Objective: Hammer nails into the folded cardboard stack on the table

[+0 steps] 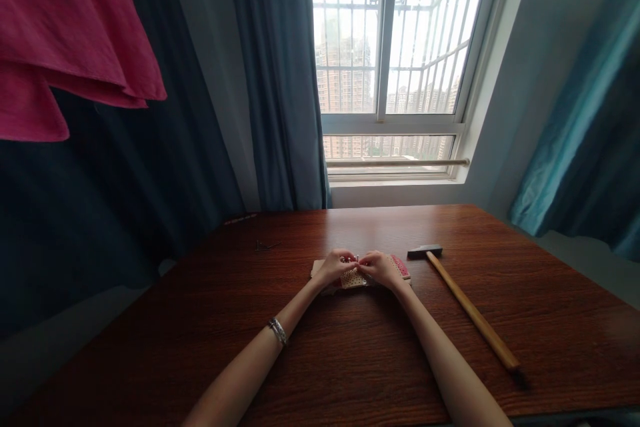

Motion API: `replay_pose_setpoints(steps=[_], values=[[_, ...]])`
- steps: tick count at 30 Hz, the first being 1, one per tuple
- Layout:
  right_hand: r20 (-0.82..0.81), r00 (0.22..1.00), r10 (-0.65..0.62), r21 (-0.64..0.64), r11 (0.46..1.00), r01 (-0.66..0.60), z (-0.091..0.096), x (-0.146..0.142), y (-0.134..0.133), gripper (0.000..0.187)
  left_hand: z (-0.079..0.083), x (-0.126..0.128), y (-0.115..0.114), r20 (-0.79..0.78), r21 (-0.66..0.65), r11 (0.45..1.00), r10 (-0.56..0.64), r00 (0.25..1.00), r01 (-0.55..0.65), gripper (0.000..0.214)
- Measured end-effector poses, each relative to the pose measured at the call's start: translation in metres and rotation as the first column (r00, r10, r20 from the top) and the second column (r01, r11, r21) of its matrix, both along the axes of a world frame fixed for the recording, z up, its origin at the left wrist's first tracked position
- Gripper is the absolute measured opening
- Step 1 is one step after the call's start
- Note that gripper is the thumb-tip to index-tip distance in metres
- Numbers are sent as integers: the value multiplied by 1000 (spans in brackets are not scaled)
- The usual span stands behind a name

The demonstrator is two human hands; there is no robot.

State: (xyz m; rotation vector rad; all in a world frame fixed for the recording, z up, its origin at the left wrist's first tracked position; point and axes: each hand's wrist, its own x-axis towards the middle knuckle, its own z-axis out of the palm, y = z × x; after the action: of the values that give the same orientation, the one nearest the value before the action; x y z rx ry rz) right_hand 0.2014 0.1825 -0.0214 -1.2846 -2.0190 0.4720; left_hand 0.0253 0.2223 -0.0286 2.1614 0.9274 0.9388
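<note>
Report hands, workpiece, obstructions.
Left hand, right hand close together over pink-and-yellow dotted flat piece. Dark-headed, wooden-handled hammer apart, right. Nothing visibly blocking.

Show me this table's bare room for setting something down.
The brown wooden table is bare nearby left of the left forearm, between it and the right forearm, and right of the wooden-handled hammer. Crowded: mid-table, where the left hand and right hand meet over the dotted pink-and-yellow piece; thin dark pieces lie far left.

Dotted cream-and-pink strip, lying flat, thin nail, upright
</note>
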Motion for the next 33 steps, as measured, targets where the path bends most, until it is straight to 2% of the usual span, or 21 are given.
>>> replay_pose_setpoints(steps=[14,18,24,28,31,33], values=[[-23,1000,9,-17,1000,-9,5,2,-4,17,4,2,-2,-54,30,999,14,998,-13,17],[-90,995,-31,-37,999,28,14,12,-7,20,2,4,-2,-63,33,999,37,997,-35,16],[-178,972,-152,34,986,160,36,41,-20,26,-1,4,-1,-47,27,1000,18,999,-16,15],[-74,938,-339,82,935,345,45,73,-40,27,-1,4,-1,-51,10,1000,20,999,-20,16],[30,861,-508,101,858,503,45,109,-58,30,0,4,-3,-58,10,999,38,998,-38,15],[94,787,-610,49,792,608,40,136,-72,32,0,4,-3,-58,14,999,44,997,-43,16]])
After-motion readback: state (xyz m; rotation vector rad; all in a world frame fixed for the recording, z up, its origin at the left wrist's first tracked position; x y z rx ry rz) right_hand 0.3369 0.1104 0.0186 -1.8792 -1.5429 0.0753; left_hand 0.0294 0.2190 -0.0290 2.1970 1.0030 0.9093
